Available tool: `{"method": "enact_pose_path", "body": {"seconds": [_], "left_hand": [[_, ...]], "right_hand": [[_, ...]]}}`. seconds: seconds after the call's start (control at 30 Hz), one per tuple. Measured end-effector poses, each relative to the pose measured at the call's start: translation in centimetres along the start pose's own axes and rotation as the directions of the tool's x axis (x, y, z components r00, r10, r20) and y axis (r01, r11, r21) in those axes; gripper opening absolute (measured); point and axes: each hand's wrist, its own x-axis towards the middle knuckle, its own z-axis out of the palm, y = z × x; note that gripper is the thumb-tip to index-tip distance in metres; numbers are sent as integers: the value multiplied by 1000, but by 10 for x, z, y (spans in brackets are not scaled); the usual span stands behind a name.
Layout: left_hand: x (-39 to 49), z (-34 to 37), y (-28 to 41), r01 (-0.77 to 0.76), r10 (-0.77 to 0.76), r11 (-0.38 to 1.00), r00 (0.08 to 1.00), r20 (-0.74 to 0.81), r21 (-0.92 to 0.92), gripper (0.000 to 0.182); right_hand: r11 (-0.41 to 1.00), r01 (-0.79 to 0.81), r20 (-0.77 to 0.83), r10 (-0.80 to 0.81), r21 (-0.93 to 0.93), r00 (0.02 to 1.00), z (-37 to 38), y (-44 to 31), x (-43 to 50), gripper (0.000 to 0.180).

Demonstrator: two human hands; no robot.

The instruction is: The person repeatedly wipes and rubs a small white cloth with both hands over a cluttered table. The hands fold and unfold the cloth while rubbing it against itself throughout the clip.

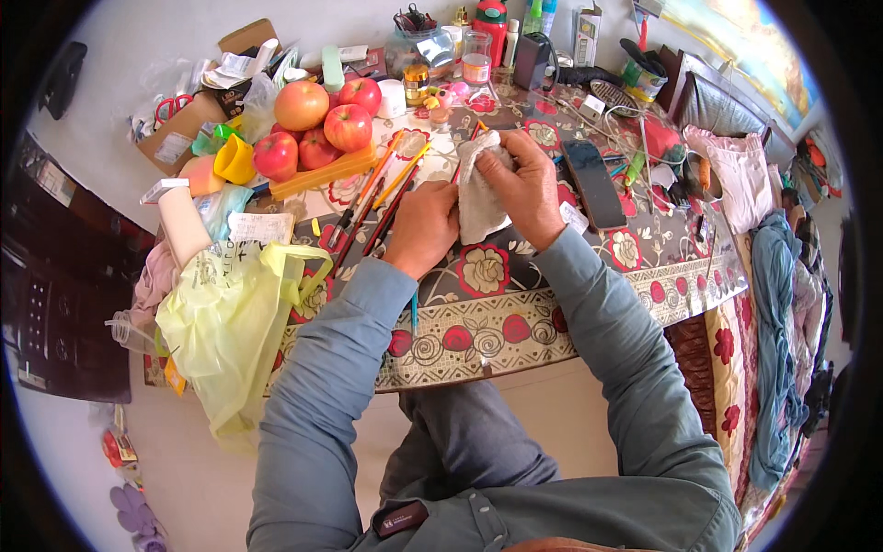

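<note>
A whitish cloth [481,200] is bunched between my hands above the flowered tablecloth [483,269]. My right hand [526,183] pinches it from the upper right, thumb on top. At the cloth's left edge, my left hand [424,224] has its fingers curled; whatever lies inside them is hidden. The end of a thin orange-tipped stick, perhaps a pencil, shows just above the cloth. Several pens and pencils [359,214] lie left of my left hand, with a yellow pencil [401,176] among them. A dark smartphone [593,184] lies right of my right hand.
Apples [348,127] are piled on an orange tray [324,171] at the back left. A pale yellow plastic bag [221,324] hangs over the front left edge. Along the back stand a red bottle [490,27] and a glass jar [476,58]. White cables [600,124] run across the back right.
</note>
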Motion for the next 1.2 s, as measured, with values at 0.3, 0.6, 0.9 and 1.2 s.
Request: {"method": "enact_pose_path", "body": {"seconds": [0.3, 0.6, 0.9, 1.2], "left_hand": [[1, 1, 0, -3, 3, 999, 1000, 8, 39, 13], [3, -10, 14, 161, -162, 986, 986, 46, 36, 21], [0, 1, -9, 66, -68, 991, 998, 14, 120, 24], [-1, 0, -7, 129, -130, 989, 992, 2, 71, 33]], "right_hand": [[980, 40, 102, -20, -195, 995, -3, -2, 0, 29], [956, 239, 201, -203, -169, 958, 2, -7, -10, 30], [948, 209, 207, -160, -240, 965, 1, -7, -6, 30], [916, 282, 347, -175, -286, 921, -1, -2, -5, 26]]}}
